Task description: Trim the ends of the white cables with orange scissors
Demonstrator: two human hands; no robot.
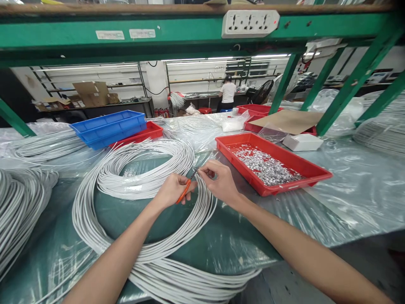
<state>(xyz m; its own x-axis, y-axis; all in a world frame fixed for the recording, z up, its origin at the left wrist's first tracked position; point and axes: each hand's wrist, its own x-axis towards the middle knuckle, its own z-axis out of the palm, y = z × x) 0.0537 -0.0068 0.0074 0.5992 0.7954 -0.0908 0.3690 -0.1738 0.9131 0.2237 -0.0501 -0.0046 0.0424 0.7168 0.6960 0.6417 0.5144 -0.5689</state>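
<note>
My left hand (pixel 175 190) is closed around a pair of scissors with orange handles (pixel 183 192), their dark blades pointing up and to the right. At the blade tips, my right hand (pixel 218 179) pinches with thumb and forefinger. What sits in that pinch is too small to make out. Both hands are over the right side of a large coil of white cable (pixel 85 211), with more loops lying across it. To the right of my right hand stands a red tray (pixel 313 171) holding many small shiny metal pieces (pixel 268 166).
Blue trays (pixel 110 126) sit on a red tray behind the coil. More cable bundles (pixel 22 211) lie at left. A white box (pixel 303 142) is behind the red tray. A green shelf beam (pixel 177 29) with a power strip (pixel 249 24) crosses overhead. A person (pixel 228 92) is in the background.
</note>
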